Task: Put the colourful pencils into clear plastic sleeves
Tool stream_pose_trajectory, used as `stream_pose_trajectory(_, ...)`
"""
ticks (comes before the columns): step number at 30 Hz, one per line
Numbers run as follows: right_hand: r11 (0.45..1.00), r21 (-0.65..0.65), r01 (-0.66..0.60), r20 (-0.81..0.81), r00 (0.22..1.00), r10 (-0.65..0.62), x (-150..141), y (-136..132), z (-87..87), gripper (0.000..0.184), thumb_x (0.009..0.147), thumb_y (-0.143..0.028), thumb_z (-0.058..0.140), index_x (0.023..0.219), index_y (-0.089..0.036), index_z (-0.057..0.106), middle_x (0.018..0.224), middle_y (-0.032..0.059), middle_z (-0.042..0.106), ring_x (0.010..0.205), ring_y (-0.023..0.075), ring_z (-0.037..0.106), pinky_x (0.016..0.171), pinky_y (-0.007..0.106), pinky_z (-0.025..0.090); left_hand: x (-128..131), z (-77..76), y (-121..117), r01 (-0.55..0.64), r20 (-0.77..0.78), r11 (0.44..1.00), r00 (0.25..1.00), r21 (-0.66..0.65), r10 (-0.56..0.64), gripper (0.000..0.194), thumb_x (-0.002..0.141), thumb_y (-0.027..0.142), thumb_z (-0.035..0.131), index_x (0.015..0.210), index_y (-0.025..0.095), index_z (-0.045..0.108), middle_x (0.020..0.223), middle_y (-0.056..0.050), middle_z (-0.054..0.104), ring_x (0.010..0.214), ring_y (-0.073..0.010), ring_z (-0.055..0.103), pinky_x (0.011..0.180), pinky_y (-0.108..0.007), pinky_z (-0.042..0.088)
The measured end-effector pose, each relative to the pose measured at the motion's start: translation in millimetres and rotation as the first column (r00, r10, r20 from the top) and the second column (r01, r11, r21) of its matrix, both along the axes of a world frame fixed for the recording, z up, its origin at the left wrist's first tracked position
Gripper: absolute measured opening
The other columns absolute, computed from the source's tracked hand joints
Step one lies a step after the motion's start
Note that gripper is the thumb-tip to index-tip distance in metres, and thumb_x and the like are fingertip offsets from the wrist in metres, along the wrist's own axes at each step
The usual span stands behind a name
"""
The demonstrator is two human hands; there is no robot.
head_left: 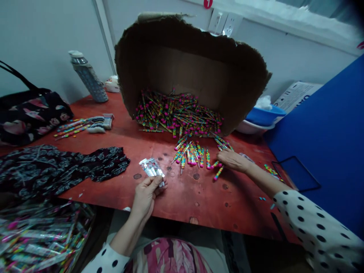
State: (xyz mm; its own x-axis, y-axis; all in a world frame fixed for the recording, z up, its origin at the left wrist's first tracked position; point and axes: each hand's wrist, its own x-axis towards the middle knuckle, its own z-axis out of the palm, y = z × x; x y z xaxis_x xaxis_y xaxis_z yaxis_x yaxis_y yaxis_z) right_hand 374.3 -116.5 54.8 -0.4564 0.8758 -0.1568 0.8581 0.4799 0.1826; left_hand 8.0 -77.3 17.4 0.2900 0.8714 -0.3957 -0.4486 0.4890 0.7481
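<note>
My left hand [146, 197] is closed on a small bunch of clear plastic sleeves [152, 168], held just above the red table [182, 197] near its front edge. My right hand [233, 159] reaches forward and rests, fingers curled, on the loose row of multicoloured pens [193, 153] lying on the table; whether it grips one I cannot make out. Behind them a large cardboard box [193, 64] lies on its side with a heap of the same pens [179, 112] spilling out of its mouth.
A dark patterned cloth [57, 167] covers the left of the table, with a black flowered bag [31, 115], a bottle [89, 77] and several pens [72, 127] behind it. Packed pens [40, 235] fill a bin at lower left. A blue panel [327, 144] and blue bowl [263, 115] stand right.
</note>
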Motion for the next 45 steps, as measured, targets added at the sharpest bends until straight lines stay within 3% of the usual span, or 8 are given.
stream_pose_trajectory(7, 0.977, -0.002, -0.212, 0.043, 0.976, 0.212, -29.3, 30.1, 5.4, 0.044, 0.089, -0.014, 0.033, 0.132, -0.021, 0.036, 0.093, 0.0081, 0.056, 0.074, 0.0186, 0.048, 0.067, 0.031, 0.033, -1.3, -0.3, -1.1, -0.013, 0.007, 1.000, 1.000, 0.001, 0.013, 0.021, 0.057, 0.027, 0.076, 0.067, 0.010, 0.066, 0.066, -0.002, 0.065, 0.061, -0.0111, 0.061, 0.060, -0.021, 0.054)
stream_pose_trajectory(15, 0.979, -0.045, -0.197, -0.068, 0.979, 0.194, -50.9, 41.6, 10.1, 0.026, 0.082, -0.024, 0.047, 0.105, -0.018, 0.057, 0.101, 0.0105, 0.055, 0.091, 0.0221, 0.049, 0.075, 0.033, 0.034, 0.2, 3.1, 0.1, -0.042, 0.014, 0.999, 0.999, -0.014, 0.043, 0.023, 0.056, 0.026, 0.077, 0.068, 0.009, 0.066, 0.067, -0.004, 0.066, 0.058, -0.0111, 0.061, 0.059, -0.022, 0.055)
stream_pose_trajectory(18, 0.995, -0.037, -0.091, -0.141, 0.986, 0.085, -52.5, 26.2, 0.9, 0.025, 0.080, -0.032, 0.052, 0.097, -0.015, 0.058, 0.091, 0.0102, 0.058, 0.084, 0.0214, 0.053, 0.074, 0.032, 0.034, -0.7, 4.8, 1.8, -0.056, 0.041, 0.997, 0.997, -0.046, 0.058, 0.023, 0.056, 0.025, 0.077, 0.068, 0.009, 0.066, 0.069, -0.005, 0.067, 0.057, -0.0108, 0.062, 0.058, -0.022, 0.055)
stream_pose_trajectory(21, 0.982, 0.041, 0.183, -0.249, 0.954, -0.167, -58.3, 5.3, -14.4, 0.025, 0.080, -0.037, 0.052, 0.092, -0.015, 0.056, 0.077, 0.0078, 0.061, 0.073, 0.0211, 0.056, 0.067, 0.030, 0.036, -1.6, 6.7, 2.3, -0.066, 0.051, 0.996, 0.996, -0.063, 0.070, 0.022, 0.057, 0.024, 0.076, 0.068, 0.009, 0.066, 0.069, -0.005, 0.067, 0.057, -0.0109, 0.062, 0.057, -0.021, 0.055)
stream_pose_trajectory(25, 0.897, 0.084, 0.434, -0.404, 0.838, -0.367, -78.8, -18.7, -26.2, 0.027, 0.082, -0.030, 0.048, 0.106, -0.016, 0.050, 0.092, 0.0091, 0.064, 0.082, 0.0213, 0.060, 0.066, 0.027, 0.039, 3.0, 10.8, -0.5, -0.061, 0.065, 0.995, 0.996, -0.084, 0.067, 0.021, 0.058, 0.023, 0.076, 0.070, 0.009, 0.065, 0.068, -0.005, 0.067, 0.057, -0.0112, 0.062, 0.055, -0.020, 0.055)
stream_pose_trajectory(29, 0.760, 0.055, 0.648, -0.424, 0.704, -0.570, -114.0, -33.3, -17.9, 0.041, 0.079, -0.028, 0.051, 0.118, -0.019, 0.043, 0.101, 0.0090, 0.065, 0.081, 0.0237, 0.063, 0.060, 0.027, 0.039, 18.1, 14.0, -6.9, -0.048, 0.110, 0.995, 0.992, -0.086, 0.057, 0.021, 0.060, 0.024, 0.075, 0.070, 0.009, 0.064, 0.069, -0.005, 0.067, 0.058, -0.0117, 0.063, 0.056, -0.021, 0.054)
stream_pose_trajectory(37, 0.655, -0.011, 0.755, -0.324, 0.617, -0.717, -187.8, -43.5, -4.5, 0.043, 0.079, -0.031, 0.048, 0.120, -0.022, 0.042, 0.095, 0.0100, 0.068, 0.074, 0.0280, 0.065, 0.052, 0.029, 0.034, 40.4, 6.6, -14.7, -0.162, 0.275, 0.969, 0.938, -0.185, 0.209, 0.023, 0.063, 0.026, 0.073, 0.078, 0.014, 0.060, 0.074, -0.003, 0.065, 0.065, -0.0127, 0.063, 0.057, -0.021, 0.051)
stream_pose_trajectory(45, 0.591, -0.082, 0.803, -0.328, 0.538, -0.776, -205.1, -39.7, -8.2, 0.045, 0.079, -0.030, 0.049, 0.122, -0.020, 0.040, 0.090, 0.0110, 0.068, 0.074, 0.0281, 0.065, 0.053, 0.030, 0.036, 39.1, 5.9, -18.2, -0.197, 0.341, 0.965, 0.907, -0.172, 0.246, 0.020, 0.064, 0.022, 0.073, 0.077, 0.013, 0.060, 0.069, 0.000, 0.063, 0.058, -0.0086, 0.059, 0.058, -0.020, 0.048)
